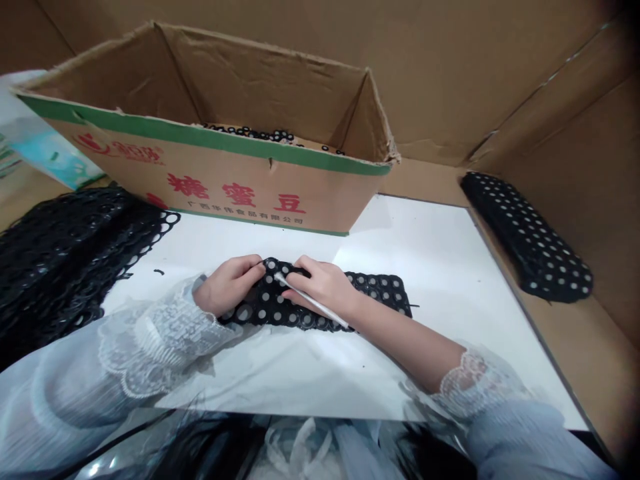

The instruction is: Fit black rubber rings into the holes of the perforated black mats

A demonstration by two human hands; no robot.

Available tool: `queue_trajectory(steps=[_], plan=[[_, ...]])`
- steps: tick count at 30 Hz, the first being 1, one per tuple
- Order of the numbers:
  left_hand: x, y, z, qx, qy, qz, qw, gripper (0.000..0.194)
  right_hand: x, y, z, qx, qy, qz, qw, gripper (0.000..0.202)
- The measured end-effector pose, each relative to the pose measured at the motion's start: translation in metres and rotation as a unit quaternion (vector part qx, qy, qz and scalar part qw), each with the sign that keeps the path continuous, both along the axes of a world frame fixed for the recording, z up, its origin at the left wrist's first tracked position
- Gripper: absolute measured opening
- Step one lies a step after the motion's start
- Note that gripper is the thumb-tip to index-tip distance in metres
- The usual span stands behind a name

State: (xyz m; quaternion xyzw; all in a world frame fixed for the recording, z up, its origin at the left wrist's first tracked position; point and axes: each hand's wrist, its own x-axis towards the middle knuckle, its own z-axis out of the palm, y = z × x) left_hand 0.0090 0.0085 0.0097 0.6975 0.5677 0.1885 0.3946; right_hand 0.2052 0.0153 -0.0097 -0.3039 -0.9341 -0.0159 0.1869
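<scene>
I have an open lane over the white tabletop (440,247), right of the carton (280,177), as far as the black stack (530,240). Ahead of the left hand (231,283) and right hand (320,283), the carton blocks me; leftward, the black pile (70,253) does.

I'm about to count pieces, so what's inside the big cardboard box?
Small black ring-shaped pieces lie in the cardboard box, a few scattered toward picture right. Its printed front wall hides whatever lies lower and nearer.
</scene>
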Motion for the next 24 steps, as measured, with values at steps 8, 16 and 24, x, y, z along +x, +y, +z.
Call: queue_trajectory(steps=[8,16,24], plan=[[0.005,-0.006,0.0,0.027,0.029,0.002,0.999,0.03,-0.005,-0.004,0.0,0.047,-0.034,-0.014,0.998,0.04],[0.007,-0.009,0.004,0.067,0.095,0.003,0.993,0.03,-0.005,-0.004,0.001,-0.032,-0.032,-0.048,0.998,0.041],[-0.005,0.004,-0.001,0.03,0.015,-0.031,0.999,0.031,0.007,0.001,0.009,-0.149,0.137,0.037,0.979,0.027]])
